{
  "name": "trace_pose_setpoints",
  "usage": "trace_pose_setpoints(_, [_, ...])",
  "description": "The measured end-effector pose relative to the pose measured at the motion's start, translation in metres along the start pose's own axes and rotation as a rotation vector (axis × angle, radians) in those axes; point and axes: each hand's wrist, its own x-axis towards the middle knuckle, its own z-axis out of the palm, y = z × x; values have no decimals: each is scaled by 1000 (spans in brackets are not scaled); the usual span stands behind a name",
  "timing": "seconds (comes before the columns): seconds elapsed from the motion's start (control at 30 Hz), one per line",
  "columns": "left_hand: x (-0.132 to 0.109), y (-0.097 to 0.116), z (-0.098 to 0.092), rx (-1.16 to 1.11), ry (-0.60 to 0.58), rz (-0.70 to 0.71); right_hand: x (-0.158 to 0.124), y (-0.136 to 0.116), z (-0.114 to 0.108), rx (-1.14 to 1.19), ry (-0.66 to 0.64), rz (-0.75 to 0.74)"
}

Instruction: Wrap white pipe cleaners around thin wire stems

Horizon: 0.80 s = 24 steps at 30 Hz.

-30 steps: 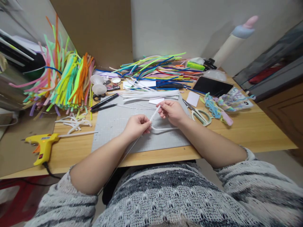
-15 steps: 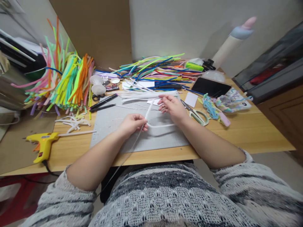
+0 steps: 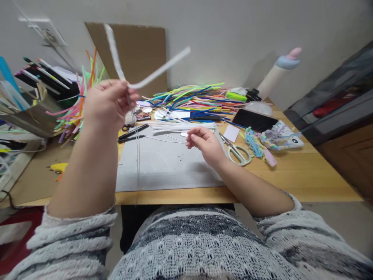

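My left hand is raised high above the desk, fingers closed on a bent white pipe cleaner whose two arms stick up in a V. A thin wire hangs down from that hand toward the desk edge. My right hand hovers low over the grey cutting mat, fingers loosely curled with nothing visible in them, close to a bundle of white pipe cleaners.
Heaps of coloured pipe cleaners lie at the back and left. Scissors, a black phone, pastel twisted pieces, black tools and a yellow glue gun sit on the wooden desk.
My left hand lifted the bent white pipe cleaner and wire from the mat up to head height. My right hand let go of it and stayed low over the mat.
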Motion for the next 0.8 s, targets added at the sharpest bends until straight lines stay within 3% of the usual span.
trace_pose_setpoints(0.07, [12, 30, -7, -86, 71, 189, -2, -12, 5, -14, -106, 41])
trace_pose_setpoints(0.17, [26, 63, -15, -184, 223, 254, 2, -35, 7, -69, -167, 22])
trace_pose_setpoints(0.3, [27, 68, -5, -309, 426, 230, 13, -60, 11, -248, -199, -49])
trace_pose_setpoints(0.4, [15, 40, 22, -409, 527, 193, 22, -60, 21, -429, -215, -100])
trace_pose_setpoints(0.53, [-12, -18, 60, -497, 595, 122, 23, -38, 31, -492, -183, -87])
trace_pose_setpoints(0.67, [-47, -64, 76, -532, 500, -45, 9, -15, 15, -600, -107, -181])
trace_pose_setpoints(0.8, [-80, -90, 75, -397, 300, -196, -10, -4, -13, -792, -169, -126])
